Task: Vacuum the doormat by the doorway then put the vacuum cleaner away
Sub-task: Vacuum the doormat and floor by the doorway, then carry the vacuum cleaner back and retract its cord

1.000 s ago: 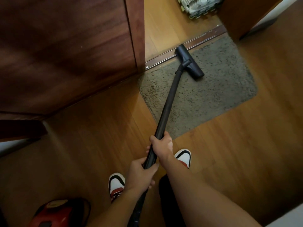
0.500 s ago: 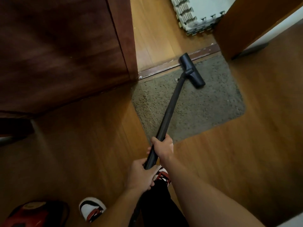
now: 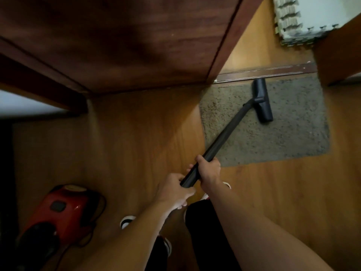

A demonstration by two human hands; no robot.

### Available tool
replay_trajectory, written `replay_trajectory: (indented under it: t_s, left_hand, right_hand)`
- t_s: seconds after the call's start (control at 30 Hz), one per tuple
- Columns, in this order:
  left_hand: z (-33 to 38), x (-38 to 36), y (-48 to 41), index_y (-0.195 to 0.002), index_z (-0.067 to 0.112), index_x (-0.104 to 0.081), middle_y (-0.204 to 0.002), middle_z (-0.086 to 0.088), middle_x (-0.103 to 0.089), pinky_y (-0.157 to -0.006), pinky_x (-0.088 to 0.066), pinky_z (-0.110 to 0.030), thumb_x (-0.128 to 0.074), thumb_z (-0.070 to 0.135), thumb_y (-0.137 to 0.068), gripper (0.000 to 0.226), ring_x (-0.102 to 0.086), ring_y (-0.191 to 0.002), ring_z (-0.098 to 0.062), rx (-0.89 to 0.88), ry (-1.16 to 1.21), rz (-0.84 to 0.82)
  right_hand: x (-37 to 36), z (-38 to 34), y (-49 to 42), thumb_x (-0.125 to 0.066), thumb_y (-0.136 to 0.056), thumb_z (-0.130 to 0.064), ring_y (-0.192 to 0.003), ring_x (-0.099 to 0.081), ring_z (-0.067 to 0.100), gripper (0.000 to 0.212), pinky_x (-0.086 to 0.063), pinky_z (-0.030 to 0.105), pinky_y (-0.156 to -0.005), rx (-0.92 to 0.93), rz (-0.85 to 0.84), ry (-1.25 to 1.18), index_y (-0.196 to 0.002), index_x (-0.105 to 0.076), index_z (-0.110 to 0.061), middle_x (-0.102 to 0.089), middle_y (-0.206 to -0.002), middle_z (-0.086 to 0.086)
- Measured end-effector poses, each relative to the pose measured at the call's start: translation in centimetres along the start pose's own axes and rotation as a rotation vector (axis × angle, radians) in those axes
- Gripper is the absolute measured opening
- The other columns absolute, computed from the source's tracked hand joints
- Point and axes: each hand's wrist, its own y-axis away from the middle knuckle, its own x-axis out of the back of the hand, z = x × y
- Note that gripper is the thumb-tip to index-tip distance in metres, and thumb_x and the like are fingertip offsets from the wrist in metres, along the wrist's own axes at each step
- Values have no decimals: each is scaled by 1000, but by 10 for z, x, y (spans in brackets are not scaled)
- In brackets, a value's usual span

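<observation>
Head view, doorway. Both hands grasped the black vacuum wand [image 3: 224,137]. The right hand [image 3: 209,170] had its fingers wrapped round the tube higher up. The left hand [image 3: 173,190] was clenched on the tube just below it, and the two hands were nearly touching. The wand ran up and to the right to the floor nozzle [image 3: 262,103], which lay flat on the grey doormat [image 3: 283,137]. The far end of the nozzle was near the dark threshold strip [image 3: 263,72].

The doormat lay on the wooden floor [image 3: 136,137], hard against the threshold. It sat between the open dark-wood door [image 3: 117,40] on the left and the door jamb [image 3: 336,55] on the right. The door's edge stood just beside the mat's far left corner. Beyond the threshold lay a pale interlocking foam mat [image 3: 312,18].

The red canister vacuum [image 3: 58,210] sat on the floor at lower left, with a black cord [image 3: 98,210] looped beside it. White shoes [image 3: 127,222] and a black trouser leg [image 3: 201,222] showed beneath the forearms.

Compared with half a second earlier, the nozzle had swung from a diagonal to lie nearly square to the threshold. The wand leaned further to the right, and more of the canister was in view. The two-handed grip was unchanged.
</observation>
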Motion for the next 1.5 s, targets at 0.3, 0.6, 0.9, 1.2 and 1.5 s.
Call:
replay_trajectory:
  t_s: [0.3, 0.6, 0.9, 1.2, 1.5]
  left_hand:
    - [-67, 86, 72, -111, 16, -56, -97, -10, -71, -51, -53, -31, -77, -3, -76, 45, -67, -60, -24, -106, 96, -93]
    - [-103, 144, 105, -121, 18, -60, -104, -1, -73, -78, -63, -40, -80, 4, -77, 50, -76, -80, -25, -206, 72, -172]
    - [-126, 173, 148, -132, 37, -55, -125, 15, -62, -100, -50, -33, -67, 51, -86, 50, -59, -114, -4, -366, -146, 28]
    - [-203, 202, 247, -122, 20, -65, -122, 9, -67, -98, -52, -32, -66, 24, -87, 35, -62, -121, -16, -772, 379, 463]
    - [-324, 194, 195, -115, 34, -64, -114, 21, -69, -100, -51, -38, -65, 42, -80, 36, -63, -110, -3, -366, 551, 600]
  right_hand:
    - [-40, 25, 32, -78, -88, -29, -78, -72, 28, 64, -62, 39, -58, 42, 76, 378, -135, -45, 0, -65, -112, 21]
    - [-40, 2, 104, -52, -62, -97, -115, -47, 12, 100, -38, 38, -104, 1019, -816, 1490, -134, -61, -28, -56, -123, -9]
    - [-110, 36, 124, -87, -74, -14, -73, -61, 5, 28, -44, 21, -64, 894, -1012, 1656, -86, -66, -26, -65, -81, -10]
    - [-182, 55, 177, -87, -76, -11, -85, -64, 3, 28, -45, 11, -71, 816, -1014, 1467, -90, -69, -28, -68, -88, -13]
    - [-260, 104, 224, -86, -77, -19, -75, -65, 7, 16, -51, 22, -62, 1156, -1089, 1267, -81, -72, -25, -68, -72, -7]
